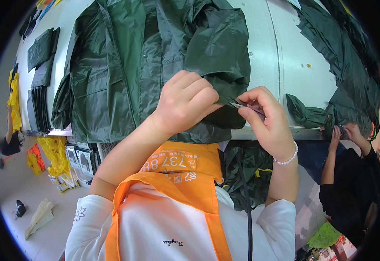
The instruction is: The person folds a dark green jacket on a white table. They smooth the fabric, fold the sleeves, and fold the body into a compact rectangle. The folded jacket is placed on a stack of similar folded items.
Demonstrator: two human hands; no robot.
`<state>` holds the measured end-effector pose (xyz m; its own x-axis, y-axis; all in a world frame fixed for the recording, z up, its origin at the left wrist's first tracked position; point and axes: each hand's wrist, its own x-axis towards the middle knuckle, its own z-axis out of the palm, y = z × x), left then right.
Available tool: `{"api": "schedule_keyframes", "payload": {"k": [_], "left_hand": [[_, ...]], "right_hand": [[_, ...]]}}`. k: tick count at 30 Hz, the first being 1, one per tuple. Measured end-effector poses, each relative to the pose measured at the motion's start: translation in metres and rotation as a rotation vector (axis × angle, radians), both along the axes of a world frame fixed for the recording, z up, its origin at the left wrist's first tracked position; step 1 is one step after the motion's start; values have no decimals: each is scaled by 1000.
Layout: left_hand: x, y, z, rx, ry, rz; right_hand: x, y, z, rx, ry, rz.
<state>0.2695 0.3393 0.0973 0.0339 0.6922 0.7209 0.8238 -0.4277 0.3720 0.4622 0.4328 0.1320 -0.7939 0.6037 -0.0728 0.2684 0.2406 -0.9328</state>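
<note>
A dark green raincoat (107, 74) with a shiny, creased surface lies spread over the white table in front of me. My left hand (184, 103) is closed, pinching a bit of the coat's fabric near its right lower part. Close beside it, my right hand (266, 115) grips a small pointed metal tool that looks like thread snips (238, 105). The tip points left toward the pinched cloth. Most of the tool is hidden by my fingers, so its exact kind is hard to make out.
Folded dark garments (40, 54) are stacked on the table's left. More dark green fabric (336, 65) lies along the right side, where a co-worker's hands (346, 132) hold a bundle. Yellow garments (56, 154) hang below left. A black cable (245, 191) runs down my right side.
</note>
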Motion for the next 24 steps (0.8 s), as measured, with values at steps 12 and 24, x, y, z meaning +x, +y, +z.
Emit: {"api": "schedule_keyframes", "payload": {"k": [12, 24], "left_hand": [[2, 0, 6, 11, 56, -24], [4, 5, 3, 99, 94, -25]], "right_hand": [[-10, 2, 9, 179, 12, 47], [-9, 5, 10, 71, 14, 65]]}}
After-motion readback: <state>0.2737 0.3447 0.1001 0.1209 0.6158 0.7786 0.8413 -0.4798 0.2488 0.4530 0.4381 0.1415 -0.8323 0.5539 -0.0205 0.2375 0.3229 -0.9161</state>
